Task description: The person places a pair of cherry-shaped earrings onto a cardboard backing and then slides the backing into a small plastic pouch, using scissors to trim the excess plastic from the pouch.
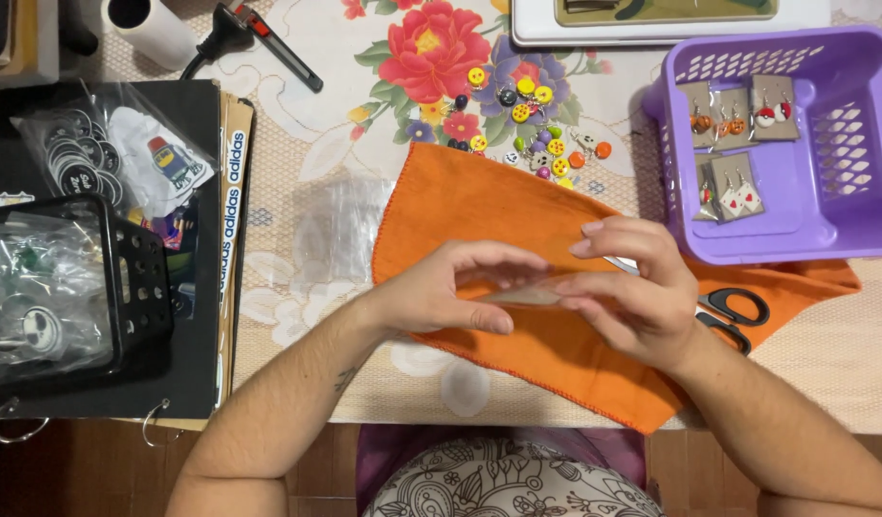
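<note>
Both hands, left [441,292] and right [627,287], pinch a small clear bag [522,295] over the orange cloth [479,206]. Five carded earrings fill the purple basket [843,206] right of the cloth; loose beads [532,120] wait above it.

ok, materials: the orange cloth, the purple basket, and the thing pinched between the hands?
Orange cloth: soft woven fabric, matte, with a stitched edge. Purple basket: moulded plastic, smooth with a slight sheen, slotted walls. The small clear bag pinched between the left hand and right hand: probably thin glossy plastic film; see-through, blurred.
</note>
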